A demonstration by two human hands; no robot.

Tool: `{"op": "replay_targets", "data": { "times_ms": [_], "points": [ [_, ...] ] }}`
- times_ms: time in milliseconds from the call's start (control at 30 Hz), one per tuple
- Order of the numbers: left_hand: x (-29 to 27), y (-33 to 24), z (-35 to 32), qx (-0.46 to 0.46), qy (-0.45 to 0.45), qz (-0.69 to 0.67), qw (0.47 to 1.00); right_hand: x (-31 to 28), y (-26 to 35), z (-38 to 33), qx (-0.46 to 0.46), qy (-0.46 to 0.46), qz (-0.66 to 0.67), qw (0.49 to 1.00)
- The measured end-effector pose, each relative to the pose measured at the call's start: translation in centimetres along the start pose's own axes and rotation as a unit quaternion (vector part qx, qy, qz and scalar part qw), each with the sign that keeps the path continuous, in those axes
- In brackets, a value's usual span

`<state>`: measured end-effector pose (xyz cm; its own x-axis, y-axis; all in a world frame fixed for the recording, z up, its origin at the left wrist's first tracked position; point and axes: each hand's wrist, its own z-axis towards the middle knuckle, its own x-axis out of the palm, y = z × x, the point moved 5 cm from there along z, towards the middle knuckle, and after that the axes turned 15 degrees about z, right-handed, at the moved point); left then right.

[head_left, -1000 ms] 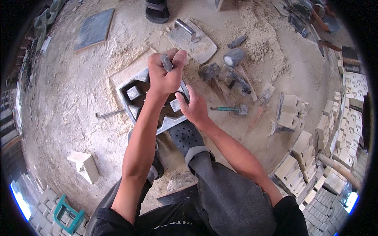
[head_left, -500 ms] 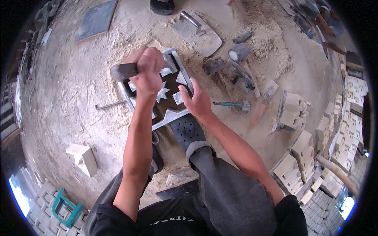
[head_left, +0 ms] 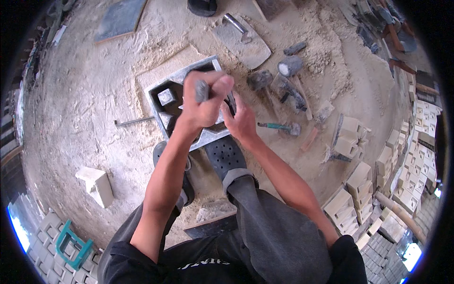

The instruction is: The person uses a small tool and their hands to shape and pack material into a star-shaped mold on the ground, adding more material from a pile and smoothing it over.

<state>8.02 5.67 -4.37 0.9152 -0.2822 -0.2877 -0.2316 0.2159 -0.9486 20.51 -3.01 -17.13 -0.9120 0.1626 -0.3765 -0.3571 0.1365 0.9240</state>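
Between my feet and the sand lies a grey metal mould [head_left: 157, 113], a framed box with metal blocks [head_left: 166, 97] inside. My left hand [head_left: 205, 106] is closed above it in a fist around a grey bar-like tool [head_left: 202, 91], one end facing up at me; its lower part is hidden. My right hand [head_left: 242, 124] is at the mould's right side, thumb inside and fingers outside, pinching the rim. Both hands cover much of the mould's right half, including most of the star-shaped piece. A thin metal rod [head_left: 135, 121] sticks out from its left side.
Right of the mould lie several mallets [head_left: 290, 66] and a teal-handled hammer [head_left: 279, 126]. A trowel-like plate [head_left: 242, 42] lies beyond it, beside loose sand [head_left: 321, 52]. Pale cast blocks [head_left: 343, 208] line the right; another block [head_left: 97, 184] and a teal stool [head_left: 73, 244] are left.
My left hand has moved right and slightly nearer, and its tool has turned from pointing left to pointing up. Blocks in the mould's left half now show. My right hand stays at the rim.
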Motion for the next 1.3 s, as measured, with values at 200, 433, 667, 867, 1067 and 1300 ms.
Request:
{"op": "replay_targets", "data": {
  "times_ms": [200,433,667,867,1067,1300],
  "points": [
    [0.0,-1.9,-1.0,0.031,-0.015,0.069,0.997,-0.4,0.2,-0.3,-0.003,-0.017,-0.028,0.999],
    [0.4,3.6,-0.8,-0.053,-0.109,0.041,0.992,-0.6,1.3,0.5,-0.034,-0.061,0.067,0.995],
    [-1.4,1.1,-0.3,0.144,0.112,0.302,0.936,-2.2,13.0,2.4,-0.276,0.014,0.28,0.919],
    [-8.9,0.3,-6.5,0.128,0.339,0.539,0.761,-0.3,12.6,3.5,-0.086,-0.008,0.348,0.933],
    [-12.6,2.1,-16.2,0.001,0.452,0.616,0.645,-1.3,14.3,5.6,-0.007,-0.081,0.415,0.906],
    [-7.3,4.0,-16.4,-0.052,0.289,0.548,0.783,-3.6,19.7,4.7,-0.071,0.009,0.416,0.906]
  ]
}}
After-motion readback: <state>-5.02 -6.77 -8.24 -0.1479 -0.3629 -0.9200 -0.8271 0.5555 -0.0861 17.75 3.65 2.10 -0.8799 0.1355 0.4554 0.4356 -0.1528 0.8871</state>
